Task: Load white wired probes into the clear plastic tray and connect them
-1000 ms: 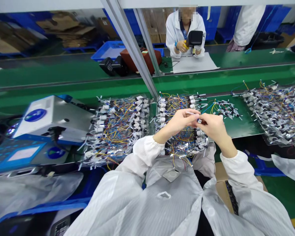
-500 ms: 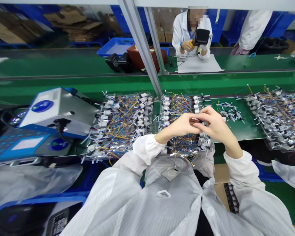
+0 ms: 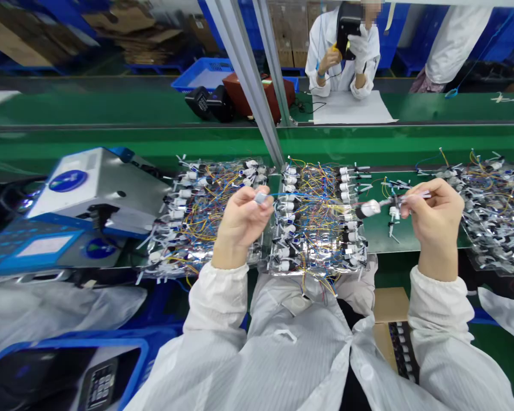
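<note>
Head view: the left hand (image 3: 244,220) pinches a small flat pale-grey square (image 3: 261,198); its thin blue wire (image 3: 300,196) spans above multicoloured wire bundles (image 3: 314,234) toward a white-and-black cylindrical part (image 3: 369,209) beside the right hand (image 3: 437,211), which pinches thin white strips (image 3: 422,195). Apparently they are stretching it out; next calls for steady pinches. The hands, formerly together, are now apart.

A green work surface (image 3: 379,241) spans the room; past its far edge run a green strip (image 3: 154,138) streaked with pale light and a second green bench (image 3: 111,108). A metal post (image 3: 245,71) slants up from the surface's far edge. Beyond the bench's far edge, flattened cardboard (image 3: 154,37), brown boxes (image 3: 282,34) and blue panels (image 3: 396,40) stand. Green floor (image 3: 499,359) shows beyond the surface's near edge, at right.
</note>
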Demonstrator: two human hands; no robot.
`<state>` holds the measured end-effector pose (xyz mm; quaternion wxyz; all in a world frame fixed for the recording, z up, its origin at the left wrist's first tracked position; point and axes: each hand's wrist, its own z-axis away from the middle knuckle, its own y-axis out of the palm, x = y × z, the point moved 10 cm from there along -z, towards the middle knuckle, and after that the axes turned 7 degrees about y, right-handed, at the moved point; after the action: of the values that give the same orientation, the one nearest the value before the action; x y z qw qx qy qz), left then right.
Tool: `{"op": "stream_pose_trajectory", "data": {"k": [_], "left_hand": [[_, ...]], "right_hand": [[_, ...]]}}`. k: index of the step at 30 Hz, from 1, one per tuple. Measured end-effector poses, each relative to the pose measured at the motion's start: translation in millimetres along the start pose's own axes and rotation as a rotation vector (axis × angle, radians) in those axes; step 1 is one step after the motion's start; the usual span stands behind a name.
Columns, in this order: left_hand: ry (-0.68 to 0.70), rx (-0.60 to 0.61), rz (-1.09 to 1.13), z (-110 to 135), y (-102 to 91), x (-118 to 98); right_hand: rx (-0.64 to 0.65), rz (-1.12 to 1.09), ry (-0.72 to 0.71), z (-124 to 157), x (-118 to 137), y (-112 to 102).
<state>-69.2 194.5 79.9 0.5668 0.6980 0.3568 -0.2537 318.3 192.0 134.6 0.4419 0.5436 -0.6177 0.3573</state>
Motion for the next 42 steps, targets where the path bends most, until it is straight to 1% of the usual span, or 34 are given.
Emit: {"op": "stream_pose_trajectory", "data": {"k": [2, 5, 7, 9, 12, 14, 16, 20, 23, 26, 29, 32, 35, 37, 39, 42], "left_hand": [[0.019, -0.118, 0.035, 3, -23.0, -9], [0.066, -0.230, 0.043, 8, -46.2, -23], [0.130, -0.267, 0.052, 10, -58.6, -35], [0.187, -0.293, 0.060, 12, -70.8, -47], [0.233, -0.326, 0.040, 15, -86.4, -59], [0.251, -0.327, -0.030, 18, -91.0, -63], [0.271, -0.299, -0.121, 20, -89.7, -66], [0.325, -0.236, -0.252, 20, -78.9, -72], [0.370, -0.237, -0.367, 16, -69.1, -76], [0.422, -0.258, -0.483, 11, -57.6, -78], [0.465, -0.268, -0.479, 3, -48.6, -77], [0.479, -0.256, -0.446, -10, -45.0, -74], [0.422, -0.247, -0.422, -27, -46.9, -59], [0.362, -0.259, -0.389, -36, -48.9, -40], [0.298, -0.260, -0.395, -42, -46.4, -19], [0.227, -0.220, -0.462, -48, -32.1, 9]], "right_hand": [[-0.055, -0.043, 0.052, -4, -17, -11], [-0.153, -0.086, 0.097, -9, -40, -23], [-0.193, -0.098, 0.098, -12, -52, -28], [-0.199, -0.125, 0.112, -16, -64, -30], [-0.171, -0.149, 0.158, -21, -84, -28], [-0.146, -0.144, 0.178, -21, -95, -24], [-0.115, -0.130, 0.202, -19, -106, -16], [-0.056, -0.056, 0.243, -13, -127, -3], [-0.032, -0.022, 0.256, -9, -142, 1], [-0.031, 0.006, 0.271, -7, -155, -1], [-0.047, 0.014, 0.289, -5, -165, -4], [-0.064, -0.014, 0.284, -1, -171, -6], [0.001, -0.035, 0.341, 8, -184, 0], [0.067, -0.068, 0.407, 16, -196, 4], [0.107, -0.099, 0.451, 24, -204, 4], [0.061, -0.067, 0.426, 29, -205, -9]]}}
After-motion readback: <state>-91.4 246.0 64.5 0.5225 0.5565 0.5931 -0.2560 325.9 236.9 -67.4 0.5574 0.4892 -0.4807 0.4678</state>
